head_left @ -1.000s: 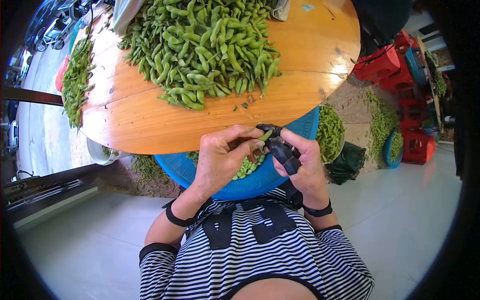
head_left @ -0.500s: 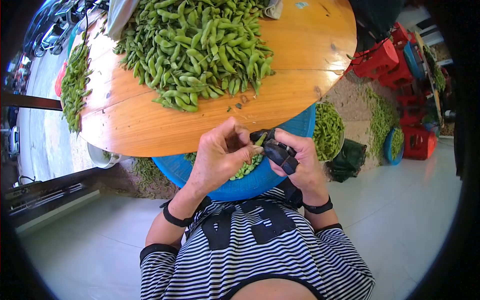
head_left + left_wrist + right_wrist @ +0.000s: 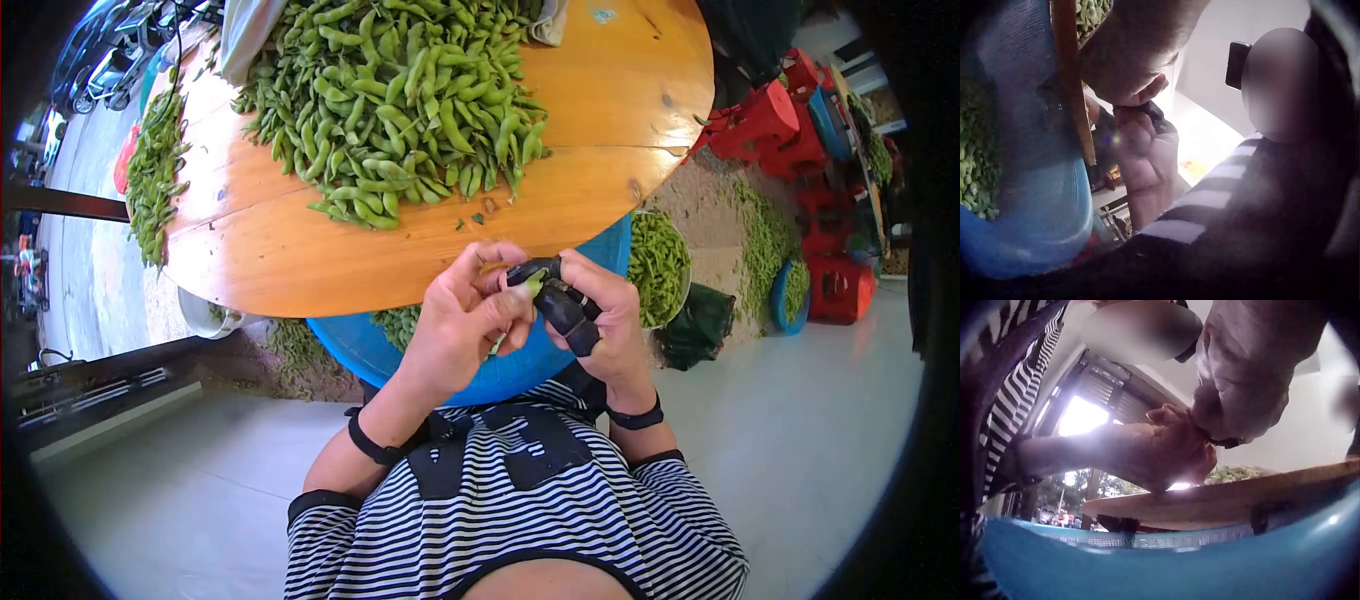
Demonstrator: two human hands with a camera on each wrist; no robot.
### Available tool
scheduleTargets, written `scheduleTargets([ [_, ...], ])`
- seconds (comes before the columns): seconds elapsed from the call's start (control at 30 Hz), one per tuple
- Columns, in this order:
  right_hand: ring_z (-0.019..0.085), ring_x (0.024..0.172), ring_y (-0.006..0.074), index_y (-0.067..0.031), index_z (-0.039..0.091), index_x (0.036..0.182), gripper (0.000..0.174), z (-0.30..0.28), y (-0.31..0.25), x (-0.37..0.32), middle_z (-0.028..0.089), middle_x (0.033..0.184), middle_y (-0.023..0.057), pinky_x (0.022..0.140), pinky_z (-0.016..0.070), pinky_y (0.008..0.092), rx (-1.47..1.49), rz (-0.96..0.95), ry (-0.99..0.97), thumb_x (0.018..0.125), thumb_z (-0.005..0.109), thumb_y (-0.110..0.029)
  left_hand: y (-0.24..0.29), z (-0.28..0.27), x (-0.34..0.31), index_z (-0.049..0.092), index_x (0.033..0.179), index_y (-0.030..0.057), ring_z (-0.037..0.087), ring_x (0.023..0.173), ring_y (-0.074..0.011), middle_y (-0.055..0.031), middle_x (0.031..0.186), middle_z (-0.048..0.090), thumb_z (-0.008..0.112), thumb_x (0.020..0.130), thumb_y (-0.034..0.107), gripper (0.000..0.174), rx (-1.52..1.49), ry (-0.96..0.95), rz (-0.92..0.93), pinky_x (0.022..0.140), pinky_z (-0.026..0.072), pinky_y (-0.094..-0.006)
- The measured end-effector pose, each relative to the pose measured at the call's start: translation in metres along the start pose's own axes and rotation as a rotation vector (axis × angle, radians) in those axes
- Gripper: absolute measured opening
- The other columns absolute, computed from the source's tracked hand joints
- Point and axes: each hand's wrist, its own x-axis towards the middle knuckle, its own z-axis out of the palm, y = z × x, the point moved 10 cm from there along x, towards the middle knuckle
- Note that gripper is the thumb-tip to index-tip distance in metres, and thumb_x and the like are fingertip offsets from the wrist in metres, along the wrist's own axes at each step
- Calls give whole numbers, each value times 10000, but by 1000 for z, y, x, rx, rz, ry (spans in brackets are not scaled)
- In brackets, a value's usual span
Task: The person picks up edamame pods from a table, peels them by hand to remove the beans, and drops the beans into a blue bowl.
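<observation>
My left hand (image 3: 470,320) reaches in from the left and pinches a green soybean pod (image 3: 536,283) between thumb and fingers. Opposite it, my right hand (image 3: 612,305) has black covers (image 3: 568,318) on its thumb and finger and grips the same pod from the right. Both hands meet above a blue basket (image 3: 350,350), just off the table's near edge. Shelled green beans (image 3: 975,162) lie in the basket in the left wrist view. The right wrist view shows both hands from below, with the pod hidden.
A large heap of soybean pods (image 3: 400,110) covers the far part of the wooden table (image 3: 270,260). More pods (image 3: 155,190) lie along its left edge. A pail of pods (image 3: 657,265) stands on the floor at right, near red stools (image 3: 838,290).
My left hand has shifted right, closer to my right hand, after drawing back slightly. The pod tip stays between the two hands. The view has moved slightly.
</observation>
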Motion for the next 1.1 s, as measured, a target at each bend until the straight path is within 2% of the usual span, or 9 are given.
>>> scheduleTargets([
  [0.17,456,607,162,34,576,882,175,6,6,-10,457,719,66,539,353,269,93,179,-49,718,637,32,39,20,-14,549,1151,-49,640,654,-181,-115,856,644,694,852,53,347,1185,-27,471,582,509,-286],
  [0.2,456,607,174,36,577,890,181,6,5,-10,458,720,75,540,353,274,73,179,-54,718,633,41,38,20,-13,549,1151,-49,640,654,-181,-115,856,644,694,852,53,347,1186,-27,472,582,509,-286],
  [0.27,465,605,190,38,577,894,186,9,-2,-8,465,722,87,538,358,283,-7,113,-23,716,629,48,47,44,-30,539,1174,-54,666,742,-294,-156,883,660,661,860,24,346,1452,-59,877,660,534,-334],
  [0.37,487,608,228,42,575,900,202,13,-21,-5,473,725,111,537,372,304,-192,-56,47,706,628,56,41,44,-33,516,1223,-20,651,791,-328,-168,910,639,626,868,42,377,1651,16,1000,693,528,-408],
  [0.5,505,618,285,41,566,902,225,19,-33,-5,462,729,135,543,389,333,-357,-197,120,688,632,64,46,30,-30,518,1245,-9,639,778,-308,-182,934,621,592,899,54,359,1599,40,944,688,518,-368],
  [0.57,500,615,284,39,567,908,232,21,-29,-2,458,731,133,542,390,336,-337,-199,107,686,633,62,32,-7,-7,517,1265,-29,595,721,-139,-109,988,619,577,938,58,344,1012,2,302,654,493,-245],
  [0.67,497,613,285,37,568,915,240,20,-24,2,450,731,130,540,392,341,-290,-186,62,686,638,57,22,-9,-7,520,1275,-22,511,708,-52,-41,954,593,522,975,69,313,595,-45,131,629,455,-200],
  [0.87,515,632,300,28,572,934,272,29,-35,-1,451,751,137,547,406,346,-391,-257,56,675,651,56,46,11,-18,523,1278,-11,616,749,-158,-112,1031,661,536,824,-77,459,1175,27,601,662,489,-247],
  [1.1,528,663,248,-12,591,906,275,-27,-48,-11,479,774,106,565,408,325,-606,-247,269,640,645,31,46,21,-27,583,1205,-2,676,993,-258,-134,1111,673,586,785,-72,426,1279,-180,228,830,534,-309],
])
